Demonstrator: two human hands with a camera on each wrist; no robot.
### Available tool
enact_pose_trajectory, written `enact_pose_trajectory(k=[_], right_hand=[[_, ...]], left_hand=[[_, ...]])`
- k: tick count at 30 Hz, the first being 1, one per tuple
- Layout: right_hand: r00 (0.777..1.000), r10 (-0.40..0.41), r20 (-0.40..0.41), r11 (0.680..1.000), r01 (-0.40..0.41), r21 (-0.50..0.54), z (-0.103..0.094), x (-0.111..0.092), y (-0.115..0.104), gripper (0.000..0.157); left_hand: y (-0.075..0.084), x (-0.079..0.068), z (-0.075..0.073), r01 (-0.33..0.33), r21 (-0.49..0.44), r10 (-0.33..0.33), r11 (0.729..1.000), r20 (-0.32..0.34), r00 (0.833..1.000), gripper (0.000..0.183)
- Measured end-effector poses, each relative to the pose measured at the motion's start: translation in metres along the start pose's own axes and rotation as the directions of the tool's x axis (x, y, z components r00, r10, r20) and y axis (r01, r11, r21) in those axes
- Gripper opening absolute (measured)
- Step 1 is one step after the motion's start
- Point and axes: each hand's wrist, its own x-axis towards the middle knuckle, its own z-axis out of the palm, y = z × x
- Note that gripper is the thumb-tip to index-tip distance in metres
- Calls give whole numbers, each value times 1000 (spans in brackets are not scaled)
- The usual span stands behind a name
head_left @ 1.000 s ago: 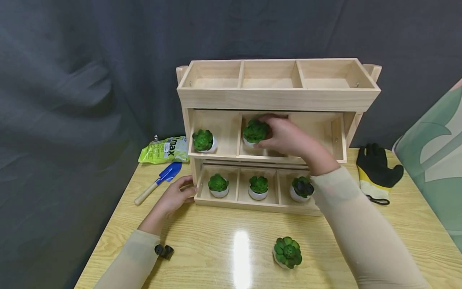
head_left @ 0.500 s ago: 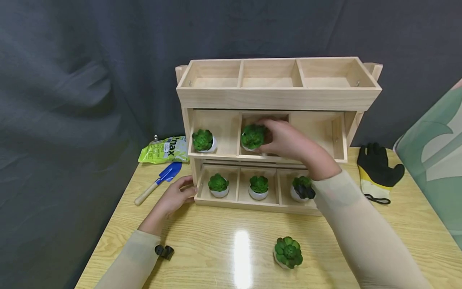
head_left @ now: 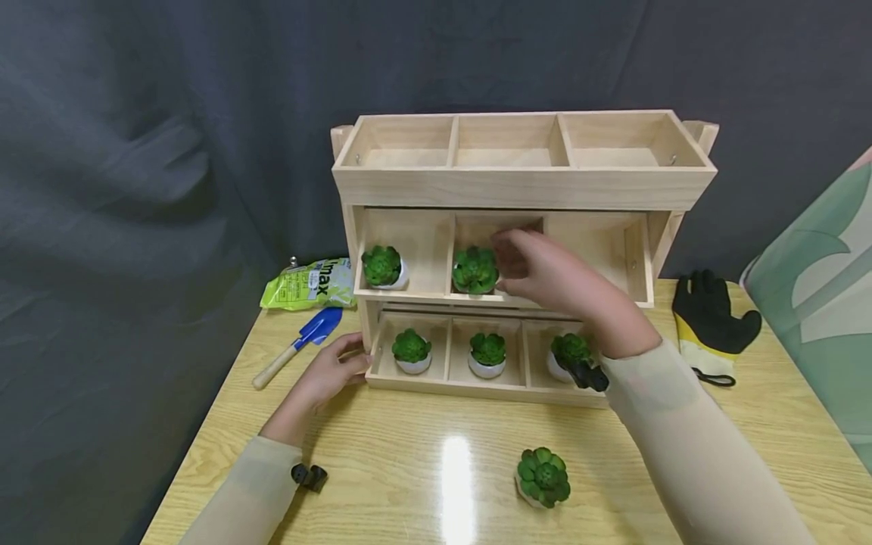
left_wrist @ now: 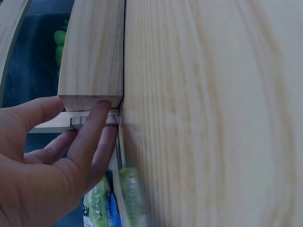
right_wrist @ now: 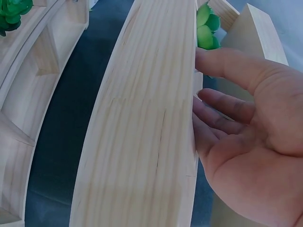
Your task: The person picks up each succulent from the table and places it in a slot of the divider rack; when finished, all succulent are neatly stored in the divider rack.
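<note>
A tiered wooden planter shelf (head_left: 524, 189) stands on the table. My right hand (head_left: 555, 272) is in the middle tier's centre compartment, beside a potted succulent (head_left: 475, 271). Its thumb and fingers are apart, near the leaves, and do not grip the pot. In the right wrist view the hand (right_wrist: 255, 127) is partly behind a wooden board, with green leaves (right_wrist: 207, 28) by the index finger. My left hand (head_left: 335, 369) holds the lower tier's left end. In the left wrist view its thumb and fingertips (left_wrist: 102, 111) touch the wooden end.
Another succulent (head_left: 384, 266) sits in the middle tier's left compartment. The lower tier bears three, including the left one (head_left: 412, 350). One potted succulent (head_left: 543, 477) stands on the table in front. A blue trowel (head_left: 300, 344) and green bag (head_left: 309, 284) lie left; a glove (head_left: 714, 325) lies right.
The succulent has settled lower and slightly left in the centre compartment. My right hand has let go and drawn a little to the right. My left hand has stayed at the shelf's end.
</note>
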Motion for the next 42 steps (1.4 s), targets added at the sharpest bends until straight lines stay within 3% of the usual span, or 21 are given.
enact_pose_trajectory(k=[13,21,28,36,42], right_hand=[[998,-1,-59,1000,2,15,-3,-22,-2,67],[996,35,-86,999,-36,-14,-4,-56,-7,64],[992,-21,-124,999,16,-36,-2,-88,-6,59],[991,0,-131,1000,-3,-20,9,-124,2,63],[987,-36,-158,998,26,-61,21,-148,9,59]], left_hand=[[0,0,0,-2,3,2,1000,6,1000,63],[-1,0,-1,4,-1,-4,1000,10,1000,63],[0,0,0,6,0,-6,1000,3,1000,63],[1,0,1,6,6,-6,1000,-1,1000,62],[0,1,0,6,-2,-6,1000,2,1000,62]])
